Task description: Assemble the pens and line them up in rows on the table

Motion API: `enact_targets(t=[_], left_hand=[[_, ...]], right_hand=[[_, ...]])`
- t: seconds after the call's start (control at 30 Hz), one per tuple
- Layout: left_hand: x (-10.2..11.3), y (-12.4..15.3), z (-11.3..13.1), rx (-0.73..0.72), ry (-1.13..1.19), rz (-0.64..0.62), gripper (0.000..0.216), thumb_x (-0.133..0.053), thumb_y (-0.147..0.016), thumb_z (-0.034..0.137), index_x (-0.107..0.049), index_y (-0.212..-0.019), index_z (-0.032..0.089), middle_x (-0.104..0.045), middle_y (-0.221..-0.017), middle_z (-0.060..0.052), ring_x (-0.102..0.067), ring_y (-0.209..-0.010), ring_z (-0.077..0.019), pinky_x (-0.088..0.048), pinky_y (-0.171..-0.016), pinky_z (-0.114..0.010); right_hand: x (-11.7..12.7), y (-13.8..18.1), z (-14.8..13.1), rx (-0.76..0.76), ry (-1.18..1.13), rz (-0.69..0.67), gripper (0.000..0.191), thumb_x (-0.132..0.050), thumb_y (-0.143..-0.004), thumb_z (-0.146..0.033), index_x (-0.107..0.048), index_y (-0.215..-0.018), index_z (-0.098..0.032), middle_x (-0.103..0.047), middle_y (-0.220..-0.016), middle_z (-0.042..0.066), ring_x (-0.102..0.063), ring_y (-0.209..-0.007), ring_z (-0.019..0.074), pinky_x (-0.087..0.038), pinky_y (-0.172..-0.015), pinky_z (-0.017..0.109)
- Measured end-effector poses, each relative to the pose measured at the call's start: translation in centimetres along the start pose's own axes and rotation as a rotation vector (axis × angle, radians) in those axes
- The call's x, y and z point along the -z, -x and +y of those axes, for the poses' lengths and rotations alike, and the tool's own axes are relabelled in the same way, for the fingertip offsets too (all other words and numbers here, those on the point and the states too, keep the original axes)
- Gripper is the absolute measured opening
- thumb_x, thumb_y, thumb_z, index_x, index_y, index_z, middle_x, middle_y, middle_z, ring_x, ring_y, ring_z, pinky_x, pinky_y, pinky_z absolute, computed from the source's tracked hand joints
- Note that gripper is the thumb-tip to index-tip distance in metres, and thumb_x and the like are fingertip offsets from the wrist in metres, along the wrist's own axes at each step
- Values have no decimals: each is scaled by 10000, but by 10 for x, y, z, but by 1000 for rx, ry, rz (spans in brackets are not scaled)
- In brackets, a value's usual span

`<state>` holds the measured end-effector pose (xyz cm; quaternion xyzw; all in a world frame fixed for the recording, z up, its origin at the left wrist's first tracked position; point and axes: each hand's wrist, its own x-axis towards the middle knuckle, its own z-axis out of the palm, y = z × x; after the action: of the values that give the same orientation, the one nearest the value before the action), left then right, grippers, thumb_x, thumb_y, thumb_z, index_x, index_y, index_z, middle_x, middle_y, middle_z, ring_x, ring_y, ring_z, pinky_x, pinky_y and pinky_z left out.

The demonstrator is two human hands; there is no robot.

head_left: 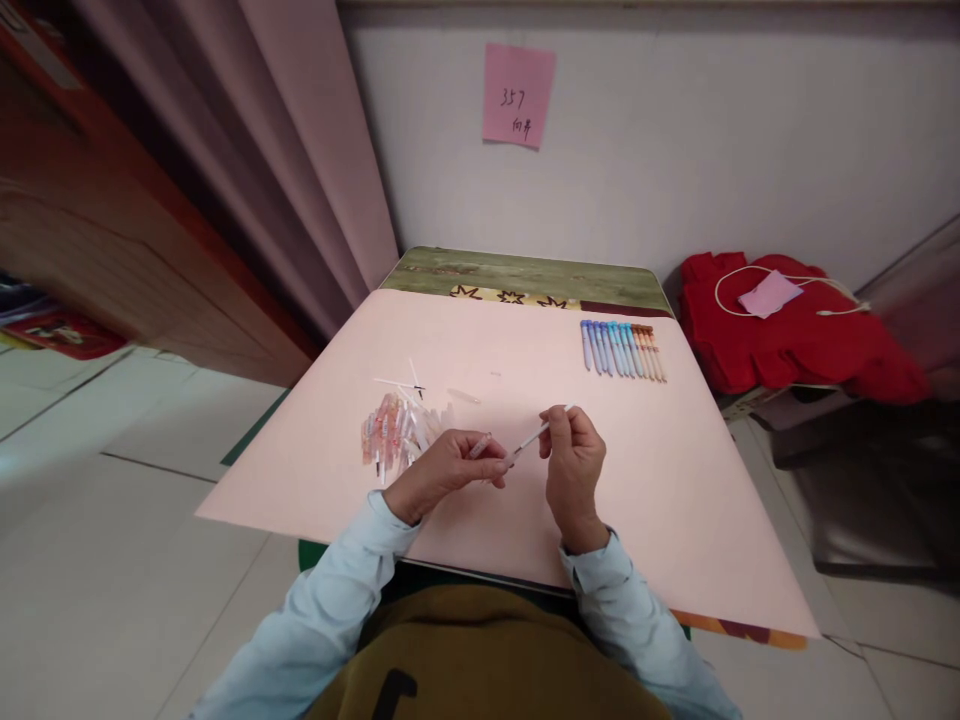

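My right hand (576, 468) is closed in a pinch on a thin white pen refill (532, 437). The refill slants down and left, its dark end meeting the fingertips of my left hand (454, 465). Those left fingers are closed round a short pinkish pen barrel (481, 446); a small pale part also shows at their tips, too small to name. Just beyond my left hand lies a heap of clear and pink pen barrels (384, 430), with loose white refills (399, 382) at its far side.
Assembled pens with blue to brown tops (621, 350) lie in a row at the table's far right. A clear piece (465, 397) rests mid-table (660, 520). Right of the table, red cloth (795, 340) bears a white cable (724, 290) and pink paper (770, 294).
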<state>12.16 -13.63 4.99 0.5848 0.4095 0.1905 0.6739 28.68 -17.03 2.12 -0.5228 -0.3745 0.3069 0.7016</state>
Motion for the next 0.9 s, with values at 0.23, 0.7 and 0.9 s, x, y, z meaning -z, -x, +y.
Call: enact_targets(t=[0.23, 0.7, 0.9], left_hand=[[-1, -1, 2, -24, 31, 23, 260, -732, -764, 402, -722, -851, 158, -707, -713, -54, -434, -549, -93, -222, -490, -231], [-21, -26, 8, -162, 464, 384, 310, -771, -752, 413, -667, -880, 150, -387, -563, 79, -220, -442, -27, -112, -436, -207], [-28, -28, 0, -132, 565, 321, 286, -771, -762, 394, -635, -817, 149, -382, -563, 82, -213, -413, -17, -116, -408, -202]], right_hand=[[0, 3, 1, -7, 74, -149, 285, -619, -906, -427, -670, -779, -177, -475, -562, -50, -438, -519, 96, -375, -515, 239], [-10, 10, 8, -49, 85, -279, 221, -719, -826, -358, -643, -956, -196, -700, -890, 34, -648, -790, 163, -524, -700, 285], [-8, 9, 11, -72, 71, -213, 199, -709, -834, -366, -640, -907, -194, -678, -835, 22, -629, -749, 152, -514, -669, 278]])
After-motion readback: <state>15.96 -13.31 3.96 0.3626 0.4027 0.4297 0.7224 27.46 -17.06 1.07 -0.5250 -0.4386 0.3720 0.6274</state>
